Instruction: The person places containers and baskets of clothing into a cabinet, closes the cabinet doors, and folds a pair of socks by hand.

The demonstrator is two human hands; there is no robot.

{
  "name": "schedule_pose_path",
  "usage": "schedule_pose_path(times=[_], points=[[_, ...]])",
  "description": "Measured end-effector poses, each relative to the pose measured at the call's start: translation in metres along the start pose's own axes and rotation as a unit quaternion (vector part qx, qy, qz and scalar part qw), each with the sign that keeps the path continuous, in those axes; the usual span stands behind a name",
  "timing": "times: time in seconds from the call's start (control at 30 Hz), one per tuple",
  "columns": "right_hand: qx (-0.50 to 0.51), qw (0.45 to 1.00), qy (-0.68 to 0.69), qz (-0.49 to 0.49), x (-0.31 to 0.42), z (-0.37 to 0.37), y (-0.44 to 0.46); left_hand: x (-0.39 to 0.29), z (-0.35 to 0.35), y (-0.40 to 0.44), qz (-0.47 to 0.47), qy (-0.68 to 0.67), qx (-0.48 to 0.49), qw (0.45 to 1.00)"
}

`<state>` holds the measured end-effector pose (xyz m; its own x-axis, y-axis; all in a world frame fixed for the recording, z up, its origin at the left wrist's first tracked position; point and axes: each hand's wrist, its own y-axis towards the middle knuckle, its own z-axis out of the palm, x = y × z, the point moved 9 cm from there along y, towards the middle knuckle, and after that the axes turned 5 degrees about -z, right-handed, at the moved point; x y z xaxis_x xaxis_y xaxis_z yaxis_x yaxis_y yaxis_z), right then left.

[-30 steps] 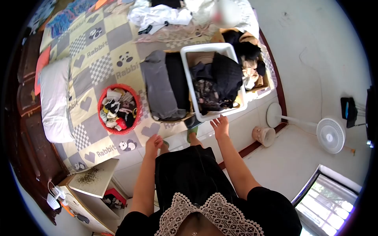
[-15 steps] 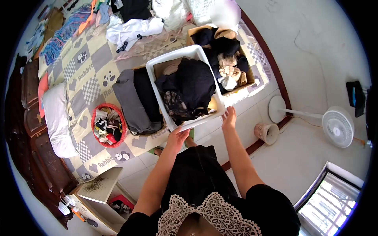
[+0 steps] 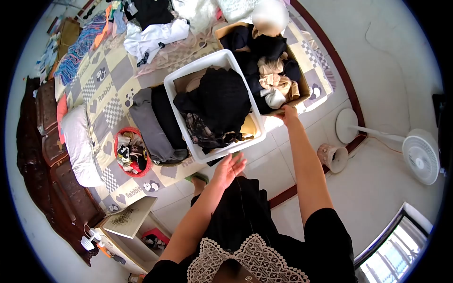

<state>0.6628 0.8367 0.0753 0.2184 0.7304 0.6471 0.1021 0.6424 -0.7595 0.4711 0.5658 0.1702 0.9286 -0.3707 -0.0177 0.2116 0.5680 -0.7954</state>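
My left hand (image 3: 229,170) is just below the near edge of a white tub (image 3: 215,154), palm up and fingers apart, holding nothing. Dark clothes (image 3: 222,101) fill the tub. My right hand (image 3: 287,114) reaches the near edge of a cardboard box (image 3: 306,92) on the right; its fingers are partly hidden there, so their grip is unclear. Black and beige clothes (image 3: 278,82) lie in that box. Left of the tub stands another box with folded grey (image 3: 153,125) and black (image 3: 169,115) clothes.
A red basket (image 3: 116,150) of small clothes sits on the patterned bed. White garments (image 3: 153,40) lie at the back, a pillow (image 3: 82,146) at the left. An open cabinet (image 3: 130,219) stands at lower left; a bin (image 3: 334,158) and a fan (image 3: 420,155) are at right.
The view has shifted. My right hand has moved from beside the white tub to the near edge of the right-hand box. My left hand has come under the tub's near edge.
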Motion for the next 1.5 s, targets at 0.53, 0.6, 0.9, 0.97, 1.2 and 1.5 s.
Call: schedule_pose_path(times=[0.53,0.6,0.9,0.97,1.2,1.5], points=[[-0.053,0.997,-0.055,-0.023,-0.1,-0.295,-0.119,0.015,0.02,0.023,0.025,0.15,-0.006,0.988],[-0.102,0.994,-0.012,0.026,-0.125,-0.301,-0.16,0.034,0.024,0.037,-0.001,0.227,-0.028,0.974],[-0.143,0.986,0.078,0.023,-0.196,-0.31,-0.26,0.05,0.037,0.111,0.059,0.554,-0.192,0.808],[-0.145,0.984,0.098,0.023,-0.203,-0.31,-0.274,0.054,0.016,0.123,0.049,0.619,-0.22,0.753],[-0.243,0.958,0.153,-0.003,-0.225,-0.348,-0.338,0.088,0.062,0.067,0.064,0.662,-0.13,0.735],[-0.235,0.966,0.037,-0.1,-0.108,-0.398,-0.391,0.096,0.132,-0.033,0.151,0.631,-0.019,0.761]])
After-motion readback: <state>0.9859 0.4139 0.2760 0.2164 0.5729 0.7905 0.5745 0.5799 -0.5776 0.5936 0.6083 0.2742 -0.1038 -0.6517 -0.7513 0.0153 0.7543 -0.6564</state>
